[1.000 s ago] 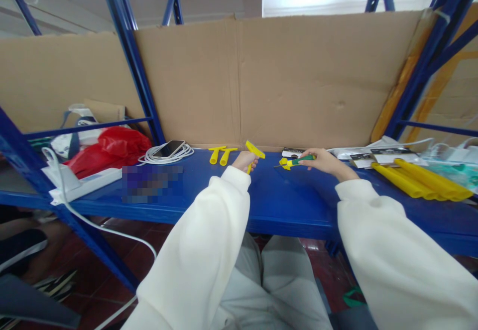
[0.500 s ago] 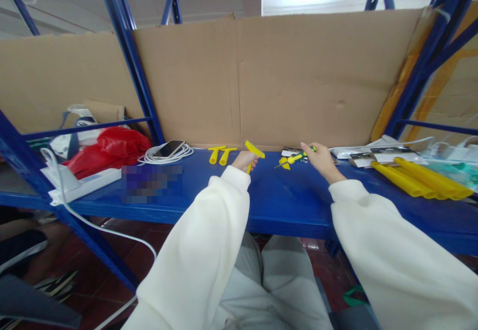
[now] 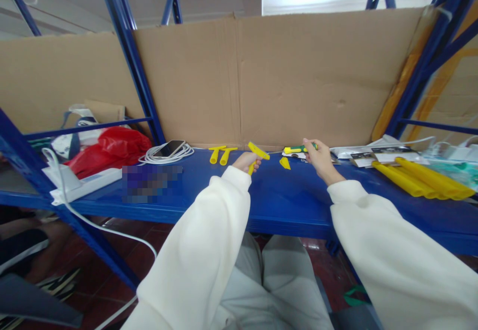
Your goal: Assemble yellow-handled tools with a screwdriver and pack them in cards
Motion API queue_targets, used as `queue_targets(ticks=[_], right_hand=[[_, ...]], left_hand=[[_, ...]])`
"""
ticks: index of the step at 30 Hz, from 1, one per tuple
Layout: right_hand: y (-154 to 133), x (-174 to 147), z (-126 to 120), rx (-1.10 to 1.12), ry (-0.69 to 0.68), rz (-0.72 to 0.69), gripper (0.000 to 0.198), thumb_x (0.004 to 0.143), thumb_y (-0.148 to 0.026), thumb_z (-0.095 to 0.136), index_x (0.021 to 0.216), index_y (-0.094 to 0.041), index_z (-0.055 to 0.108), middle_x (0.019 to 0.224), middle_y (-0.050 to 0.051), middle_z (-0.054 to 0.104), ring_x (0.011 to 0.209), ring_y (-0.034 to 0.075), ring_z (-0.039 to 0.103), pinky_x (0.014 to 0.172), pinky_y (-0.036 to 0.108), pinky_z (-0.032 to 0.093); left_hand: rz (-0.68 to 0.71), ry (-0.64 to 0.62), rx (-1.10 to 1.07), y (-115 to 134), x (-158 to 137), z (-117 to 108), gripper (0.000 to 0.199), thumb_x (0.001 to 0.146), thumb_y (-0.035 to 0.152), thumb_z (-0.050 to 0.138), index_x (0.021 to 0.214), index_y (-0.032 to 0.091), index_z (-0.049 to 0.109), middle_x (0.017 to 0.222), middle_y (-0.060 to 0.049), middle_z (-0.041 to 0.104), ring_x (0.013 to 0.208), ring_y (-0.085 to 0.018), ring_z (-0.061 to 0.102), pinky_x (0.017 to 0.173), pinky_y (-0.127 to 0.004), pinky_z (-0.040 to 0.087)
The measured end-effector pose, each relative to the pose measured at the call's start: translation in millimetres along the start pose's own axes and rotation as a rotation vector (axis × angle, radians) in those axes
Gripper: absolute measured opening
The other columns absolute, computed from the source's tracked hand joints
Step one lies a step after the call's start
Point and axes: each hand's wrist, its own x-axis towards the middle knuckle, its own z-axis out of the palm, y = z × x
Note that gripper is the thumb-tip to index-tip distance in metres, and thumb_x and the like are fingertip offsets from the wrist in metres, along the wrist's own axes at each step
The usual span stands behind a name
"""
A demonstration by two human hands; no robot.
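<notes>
My left hand (image 3: 246,162) is closed round the handle of a yellow T-shaped plastic tool (image 3: 259,151), its crosspiece tilted above the fingers. In my right hand (image 3: 317,158) is a yellow-and-green screwdriver (image 3: 298,149), held by its handle with the thin shaft pointing left toward the T-shaped tool. Whether the tip touches that tool I cannot tell. Between the hands a small yellow plastic piece (image 3: 285,163) lies on the blue shelf (image 3: 286,195). Left of my left hand lie two more yellow T-shaped tools (image 3: 219,154), side by side.
Several yellow tubes (image 3: 421,180) with card labels lie at the right. A coiled white cable (image 3: 149,157) with a phone (image 3: 169,149) on it, a white power strip (image 3: 87,186) and a red bag (image 3: 112,148) are at the left. Cardboard (image 3: 298,81) stands behind the shelf.
The screwdriver has swung from a downward slant to nearly level and risen off the small yellow piece. My left hand has shifted slightly right with the T-shaped tool.
</notes>
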Motion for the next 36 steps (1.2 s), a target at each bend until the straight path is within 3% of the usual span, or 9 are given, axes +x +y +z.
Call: queue_targets(ticks=[17, 36], right_hand=[[0, 0, -2, -0.097, -0.026, 0.000, 0.046, 0.074, -0.068, 0.061, 0.073, -0.022, 0.055, 0.049, -0.006, 0.042, 0.045, 0.012, 0.042, 0.044, 0.024, 0.034], [9, 5, -4, -0.215, -0.053, -0.081, 0.052, 0.076, -0.074, 0.052, 0.081, -0.023, 0.059, 0.052, -0.003, 0.048, 0.049, 0.014, 0.046, 0.049, 0.027, 0.036]], left_hand=[[0.001, -0.010, -0.031, -5, 11, -1, 0.013, 0.079, 0.013, 0.068, 0.081, 0.016, 0.056, 0.055, 0.006, 0.043, 0.040, -0.004, 0.034, 0.040, -0.016, 0.026], [-0.005, -0.049, -0.036, -3, 5, 0, 0.021, 0.085, 0.005, 0.055, 0.068, 0.016, 0.048, 0.050, 0.005, 0.041, 0.038, -0.004, 0.032, 0.040, -0.016, 0.024]])
